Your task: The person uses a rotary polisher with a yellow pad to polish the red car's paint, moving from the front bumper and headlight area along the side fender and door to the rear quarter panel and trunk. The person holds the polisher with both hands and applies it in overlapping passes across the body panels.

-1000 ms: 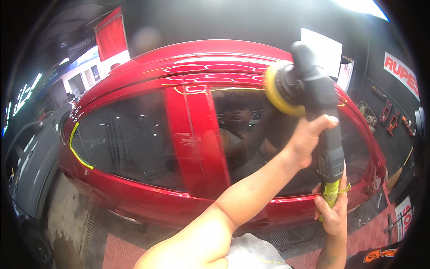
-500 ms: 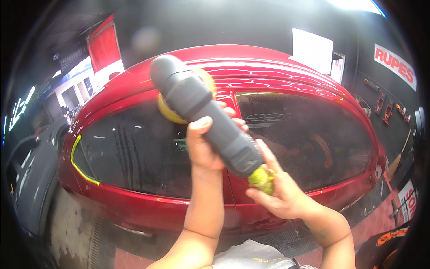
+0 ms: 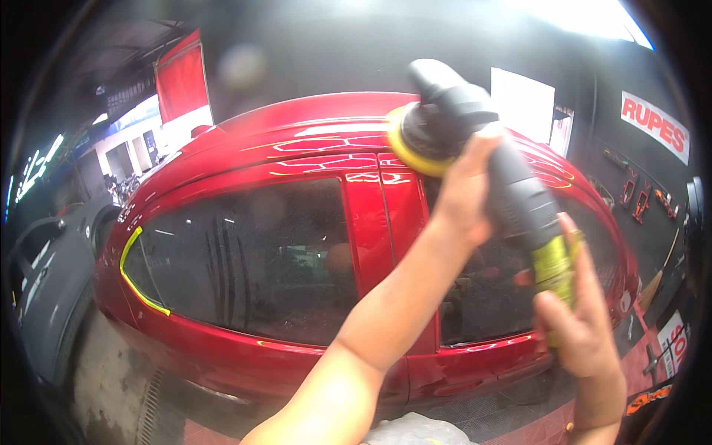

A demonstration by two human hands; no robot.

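A dark grey car polisher [image 3: 515,189] with a round yellow pad [image 3: 409,144] is held up at a slant in front of a red car [image 3: 285,115]. The pad is by the car's roof edge, above the door pillar; whether it touches the paint I cannot tell. My left hand [image 3: 471,189] is closed round the polisher's body behind its head. At the tail end, my right hand [image 3: 582,319] has its fingers round the yellow-green wrapped part [image 3: 551,271]. The fingers of my left hand on the far side are hidden behind the tool.
Yellow-green tape [image 3: 133,285] edges the car's left side window [image 3: 245,252]. Another dark car [image 3: 52,274] stands at the far left. Orange and red tools [image 3: 641,204] hang on the dark wall at the right, near a broom [image 3: 653,289].
Both hands have carried the polisher to the right. Its pad has turned from mostly hidden behind the tool to showing at the left of its head.
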